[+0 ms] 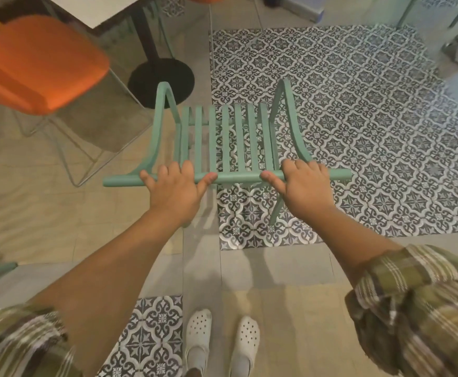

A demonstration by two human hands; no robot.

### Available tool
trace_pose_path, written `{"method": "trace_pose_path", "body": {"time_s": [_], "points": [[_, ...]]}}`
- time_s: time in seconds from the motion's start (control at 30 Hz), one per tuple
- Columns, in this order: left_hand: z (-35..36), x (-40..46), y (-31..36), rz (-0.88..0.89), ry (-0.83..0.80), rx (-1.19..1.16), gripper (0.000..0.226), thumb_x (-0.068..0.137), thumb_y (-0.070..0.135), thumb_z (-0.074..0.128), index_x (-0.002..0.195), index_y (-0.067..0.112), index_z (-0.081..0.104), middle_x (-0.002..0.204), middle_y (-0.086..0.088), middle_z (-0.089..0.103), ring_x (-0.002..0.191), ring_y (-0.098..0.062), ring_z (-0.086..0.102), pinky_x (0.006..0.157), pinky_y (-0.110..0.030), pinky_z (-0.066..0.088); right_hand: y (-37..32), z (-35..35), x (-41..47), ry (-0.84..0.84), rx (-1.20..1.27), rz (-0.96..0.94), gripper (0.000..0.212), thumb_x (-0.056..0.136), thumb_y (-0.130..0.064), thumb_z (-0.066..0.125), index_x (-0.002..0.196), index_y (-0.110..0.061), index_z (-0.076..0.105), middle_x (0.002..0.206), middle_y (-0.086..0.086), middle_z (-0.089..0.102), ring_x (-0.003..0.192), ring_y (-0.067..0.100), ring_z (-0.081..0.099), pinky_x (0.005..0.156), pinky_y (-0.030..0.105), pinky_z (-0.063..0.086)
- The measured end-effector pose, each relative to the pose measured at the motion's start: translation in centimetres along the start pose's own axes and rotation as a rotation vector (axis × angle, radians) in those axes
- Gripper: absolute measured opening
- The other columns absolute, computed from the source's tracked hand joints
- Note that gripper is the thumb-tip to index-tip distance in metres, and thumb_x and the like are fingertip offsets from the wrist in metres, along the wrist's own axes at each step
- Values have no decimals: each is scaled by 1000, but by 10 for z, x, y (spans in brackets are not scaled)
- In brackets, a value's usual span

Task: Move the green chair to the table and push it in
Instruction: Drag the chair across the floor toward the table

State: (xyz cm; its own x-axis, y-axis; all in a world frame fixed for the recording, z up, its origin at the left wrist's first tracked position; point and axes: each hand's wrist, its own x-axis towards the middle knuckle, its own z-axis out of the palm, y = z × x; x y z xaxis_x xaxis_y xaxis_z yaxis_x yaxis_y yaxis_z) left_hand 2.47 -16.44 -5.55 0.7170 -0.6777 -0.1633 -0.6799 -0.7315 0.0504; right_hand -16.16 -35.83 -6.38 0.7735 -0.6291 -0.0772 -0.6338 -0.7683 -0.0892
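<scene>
The green chair (232, 137) stands in front of me, seen from above, with a slatted seat and curved armrests. My left hand (175, 187) and my right hand (300, 183) both grip the top rail of its backrest, fingers wrapped over the bar. The white table (100, 8) is at the upper left, on a dark post with a round black base (161, 81) just beyond the chair's left armrest. The chair's front legs are hidden under the seat.
An orange chair (37, 63) on a thin wire frame stands left of the green chair, beside the table. Patterned black-and-white floor tiles (358, 118) spread to the right. My white shoes (222, 341) are below. Grey furniture legs (456, 47) show at the top right.
</scene>
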Motion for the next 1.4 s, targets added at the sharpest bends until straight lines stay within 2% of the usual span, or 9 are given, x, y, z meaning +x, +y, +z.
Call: {"method": "trace_pose_path", "body": {"time_s": [0.17,0.33,0.5,0.6,0.77,0.9,1.0,1.13,1.4], "points": [[-3,38,16,-29,17,-23,69,95,74,11,102,17,49,111,-12,58,110,-36,50,107,-79,19,19,-5,42,-15,-24,-26,75,96,-81,8,99,-21,52,95,5,64,96,30,56,98,53,42],[-9,80,32,-55,36,-39,79,91,78,5,108,16,51,113,-12,59,111,-36,51,107,-80,19,38,-10,91,-10,-30,-49,78,94,-83,5,100,-22,53,95,4,64,97,29,58,98,52,43],[-11,117,64,-80,78,-36,77,94,75,8,102,14,55,100,-12,62,98,-35,55,102,-80,25,71,-16,145,-28,-10,-83,80,92,-85,3,100,-23,53,91,1,59,96,28,59,98,53,47],[-16,141,80,-137,43,5,79,94,75,10,104,14,58,97,-11,64,94,-34,57,102,-76,29,86,-19,174,-37,-18,-85,79,92,-85,3,99,-24,52,93,1,60,99,29,60,99,53,46],[-21,171,92,-136,151,10,66,95,70,40,93,8,63,82,-12,65,77,-33,59,95,-75,38,101,-25,213,-60,-31,-117,77,95,-82,5,107,-24,54,93,-2,61,100,27,59,105,54,42],[-30,195,117,-187,55,-29,72,96,73,21,103,15,61,96,-9,64,97,-35,57,103,-75,28,123,-33,246,-57,-38,-154,74,96,-80,7,106,-25,54,91,-3,59,94,26,57,102,52,42],[-30,209,132,-213,28,-29,77,94,73,8,109,16,58,100,-6,60,99,-33,55,106,-72,26,141,-33,265,-11,-36,-191,61,99,-78,13,95,-28,47,85,-7,53,85,25,53,97,52,43],[-31,222,149,-238,23,-34,75,96,73,10,109,15,56,100,-6,61,96,-33,54,105,-71,27,162,-30,288,19,-30,-226,57,100,-76,18,98,-28,49,85,-9,50,83,23,49,95,52,43],[-39,244,194,-313,30,-60,75,96,72,8,108,15,55,100,-5,60,94,-31,54,104,-71,27,197,-41,329,-33,-23,-321,66,98,-78,9,98,-30,54,88,-11,58,90,20,57,98,47,43]]}}
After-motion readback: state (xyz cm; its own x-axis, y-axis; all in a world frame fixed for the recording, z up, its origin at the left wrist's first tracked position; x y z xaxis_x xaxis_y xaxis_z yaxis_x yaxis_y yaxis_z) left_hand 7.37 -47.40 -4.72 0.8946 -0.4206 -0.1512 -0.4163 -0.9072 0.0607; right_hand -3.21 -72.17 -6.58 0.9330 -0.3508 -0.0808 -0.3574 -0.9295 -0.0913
